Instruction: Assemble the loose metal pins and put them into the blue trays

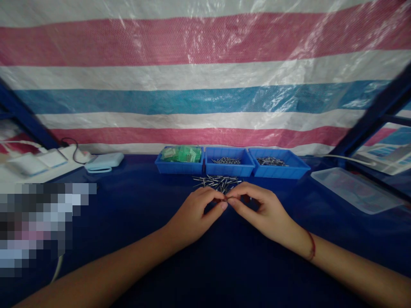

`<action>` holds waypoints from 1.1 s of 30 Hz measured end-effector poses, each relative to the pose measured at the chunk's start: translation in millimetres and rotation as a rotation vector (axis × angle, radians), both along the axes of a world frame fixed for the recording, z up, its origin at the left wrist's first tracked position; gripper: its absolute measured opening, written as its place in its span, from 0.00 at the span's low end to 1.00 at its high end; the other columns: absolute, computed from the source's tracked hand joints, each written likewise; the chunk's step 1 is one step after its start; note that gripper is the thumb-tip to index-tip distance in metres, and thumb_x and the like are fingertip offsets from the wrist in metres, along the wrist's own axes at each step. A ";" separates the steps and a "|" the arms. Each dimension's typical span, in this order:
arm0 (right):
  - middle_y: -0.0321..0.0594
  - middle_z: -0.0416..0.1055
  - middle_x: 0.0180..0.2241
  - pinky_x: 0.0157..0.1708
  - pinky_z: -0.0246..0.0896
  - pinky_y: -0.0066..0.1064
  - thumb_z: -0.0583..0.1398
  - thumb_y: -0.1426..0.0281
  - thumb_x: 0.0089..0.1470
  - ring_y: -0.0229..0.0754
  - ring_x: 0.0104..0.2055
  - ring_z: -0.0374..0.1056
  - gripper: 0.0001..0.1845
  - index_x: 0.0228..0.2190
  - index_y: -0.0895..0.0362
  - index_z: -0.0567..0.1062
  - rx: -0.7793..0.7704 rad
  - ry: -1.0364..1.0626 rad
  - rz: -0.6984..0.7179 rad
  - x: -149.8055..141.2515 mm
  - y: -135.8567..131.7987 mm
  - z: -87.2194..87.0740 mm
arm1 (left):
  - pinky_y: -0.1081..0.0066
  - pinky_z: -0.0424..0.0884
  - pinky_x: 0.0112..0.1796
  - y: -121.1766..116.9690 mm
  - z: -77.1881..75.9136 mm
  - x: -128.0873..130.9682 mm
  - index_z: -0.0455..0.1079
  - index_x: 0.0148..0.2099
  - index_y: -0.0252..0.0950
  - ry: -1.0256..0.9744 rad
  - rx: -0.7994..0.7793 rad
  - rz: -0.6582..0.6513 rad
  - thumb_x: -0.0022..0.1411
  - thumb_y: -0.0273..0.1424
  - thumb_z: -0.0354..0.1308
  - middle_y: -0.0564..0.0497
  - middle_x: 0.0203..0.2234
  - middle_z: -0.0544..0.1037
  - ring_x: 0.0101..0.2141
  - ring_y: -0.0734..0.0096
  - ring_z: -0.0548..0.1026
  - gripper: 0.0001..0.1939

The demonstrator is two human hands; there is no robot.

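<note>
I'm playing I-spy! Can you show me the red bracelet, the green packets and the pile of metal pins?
Red bracelet [313, 245], head view: middle of its band.
Green packets [185, 154], head view: their middle.
Pile of metal pins [220, 183], head view: its middle.

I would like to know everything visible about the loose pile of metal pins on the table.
The pile of metal pins is a low heap of many thin, silvery pieces, metal by their shine, some seemingly with a thicker section. They lie crossed in different directions, with several ends sticking out at the left. The heap rests on the dark blue tabletop, just in front of the middle blue bin. The left hand and right hand hide part of its near side; whether they touch it is unclear.
</note>
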State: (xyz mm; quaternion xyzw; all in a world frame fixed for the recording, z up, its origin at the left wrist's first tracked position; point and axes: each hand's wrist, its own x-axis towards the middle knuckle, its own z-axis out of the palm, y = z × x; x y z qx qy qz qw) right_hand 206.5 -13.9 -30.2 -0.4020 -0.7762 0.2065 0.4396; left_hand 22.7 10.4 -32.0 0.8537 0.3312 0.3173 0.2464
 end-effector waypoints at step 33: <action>0.46 0.71 0.35 0.42 0.60 0.43 0.55 0.68 0.55 0.48 0.39 0.65 0.09 0.34 0.58 0.73 0.544 -0.498 -0.572 78.9 51.9 -0.3 | 0.57 0.64 0.49 7.8 -5.8 -10.0 0.65 0.48 0.36 0.193 0.234 0.167 0.61 0.30 0.52 0.44 0.46 0.69 0.48 0.60 0.66 0.12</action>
